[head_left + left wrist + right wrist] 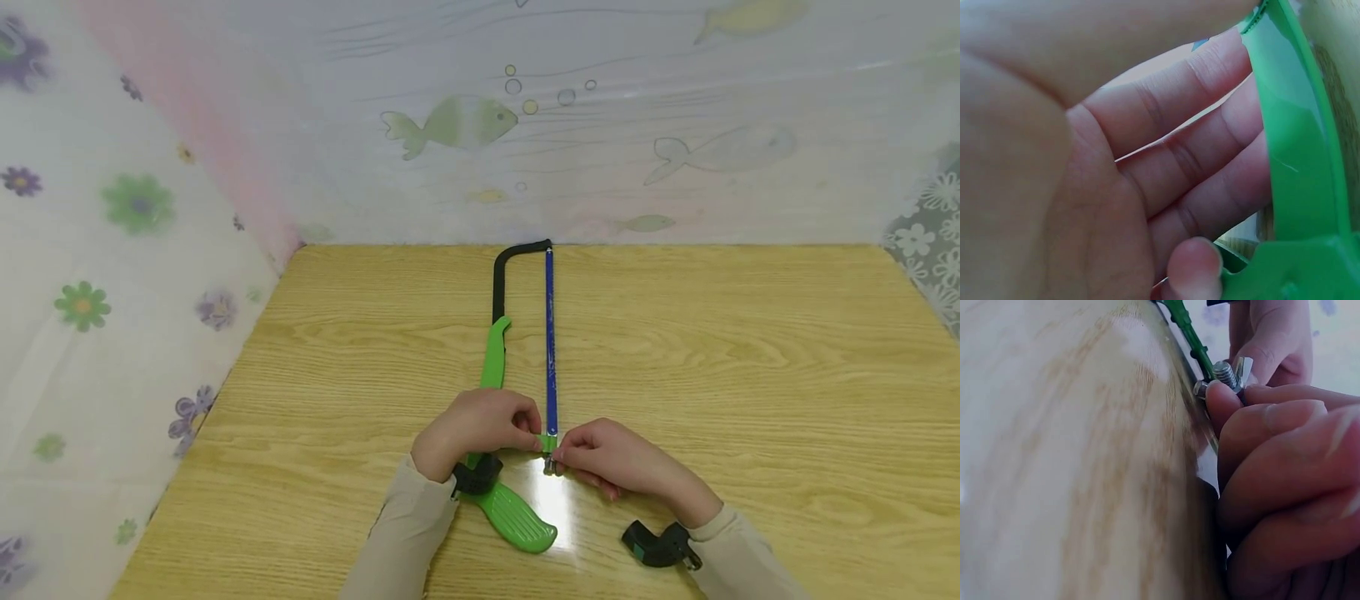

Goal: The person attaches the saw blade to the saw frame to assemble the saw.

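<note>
A hacksaw point(492, 358) with a green handle and a black front frame lies flat on the table, its blue blade point(551, 342) on the right side. My left hand point(480, 421) pinches the green frame end by the near tip of the blade. In the left wrist view, fingers point(1197, 144) curl behind the green plastic frame point(1300, 156). With thumb and fingertip, my right hand point(618, 462) pinches the metal wing nut point(1244, 370) at the blade's near end. A threaded bolt point(1225, 374) sticks out through it. The left palm covers part of the saw frame.
The wood-grain table point(750, 350) extends around the saw on both sides. Behind it hangs a pale sheet point(600, 167) printed with fish, and a flowered sheet point(142, 275) is at the left. Black wrist cameras point(656, 543) sit at both cuffs, close to the tabletop.
</note>
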`<state>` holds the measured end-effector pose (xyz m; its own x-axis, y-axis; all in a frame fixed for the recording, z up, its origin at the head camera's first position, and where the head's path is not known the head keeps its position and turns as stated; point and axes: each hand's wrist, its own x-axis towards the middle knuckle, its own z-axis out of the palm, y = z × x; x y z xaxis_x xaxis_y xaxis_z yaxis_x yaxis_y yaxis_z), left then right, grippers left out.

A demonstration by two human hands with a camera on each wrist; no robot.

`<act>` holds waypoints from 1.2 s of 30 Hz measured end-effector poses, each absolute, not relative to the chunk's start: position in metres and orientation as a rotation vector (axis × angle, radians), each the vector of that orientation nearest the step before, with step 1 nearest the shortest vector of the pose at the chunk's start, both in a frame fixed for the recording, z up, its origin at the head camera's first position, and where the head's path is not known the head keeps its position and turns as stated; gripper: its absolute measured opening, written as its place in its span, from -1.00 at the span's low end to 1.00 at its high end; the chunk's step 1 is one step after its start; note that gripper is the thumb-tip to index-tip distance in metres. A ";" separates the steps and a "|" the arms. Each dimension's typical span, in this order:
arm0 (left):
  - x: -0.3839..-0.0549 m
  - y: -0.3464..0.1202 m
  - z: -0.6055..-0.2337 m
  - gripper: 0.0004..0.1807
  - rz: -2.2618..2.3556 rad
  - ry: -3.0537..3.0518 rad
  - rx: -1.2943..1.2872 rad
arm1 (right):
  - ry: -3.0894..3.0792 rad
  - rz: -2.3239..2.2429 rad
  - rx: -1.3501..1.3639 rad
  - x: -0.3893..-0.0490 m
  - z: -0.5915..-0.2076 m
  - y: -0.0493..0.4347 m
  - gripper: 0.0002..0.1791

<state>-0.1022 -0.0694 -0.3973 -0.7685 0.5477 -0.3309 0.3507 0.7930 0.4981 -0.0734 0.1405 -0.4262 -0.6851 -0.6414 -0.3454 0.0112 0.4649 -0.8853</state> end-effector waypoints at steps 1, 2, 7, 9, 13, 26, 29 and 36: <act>-0.102 -0.069 -0.397 -0.88 0.571 2.516 0.673 | 2.044 -1.236 -0.520 -0.073 -0.426 0.140 -0.68; -0.102 -0.069 -0.398 -0.88 0.571 2.517 0.673 | 2.046 -1.235 -0.515 -0.073 -0.426 0.140 -0.68; -0.102 -0.069 -0.397 -0.88 0.567 2.523 0.676 | 2.054 -1.234 -0.490 -0.072 -0.426 0.138 -0.66; -0.101 -0.070 -0.397 -0.88 0.569 2.523 0.674 | 2.056 -1.235 -0.483 -0.072 -0.425 0.137 -0.65; -0.101 -0.069 -0.396 -0.88 0.572 2.525 0.672 | 2.062 -1.231 -0.475 -0.072 -0.424 0.136 -0.64; -0.101 -0.069 -0.396 -0.88 0.563 2.522 0.668 | 2.078 -1.232 -0.487 -0.071 -0.425 0.135 -0.62; -0.101 -0.069 -0.396 -0.87 0.562 2.523 0.666 | 2.086 -1.225 -0.490 -0.071 -0.425 0.134 -0.61; -0.102 -0.069 -0.397 -0.87 0.567 2.524 0.669 | 2.108 -1.209 -0.475 -0.070 -0.423 0.133 -0.59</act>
<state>-0.1015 -0.0692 -0.3968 -0.7731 0.5433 -0.3273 0.3511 0.7963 0.4925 -0.0702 0.1328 -0.4234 -0.7209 -0.5933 -0.3582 0.0095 0.5083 -0.8611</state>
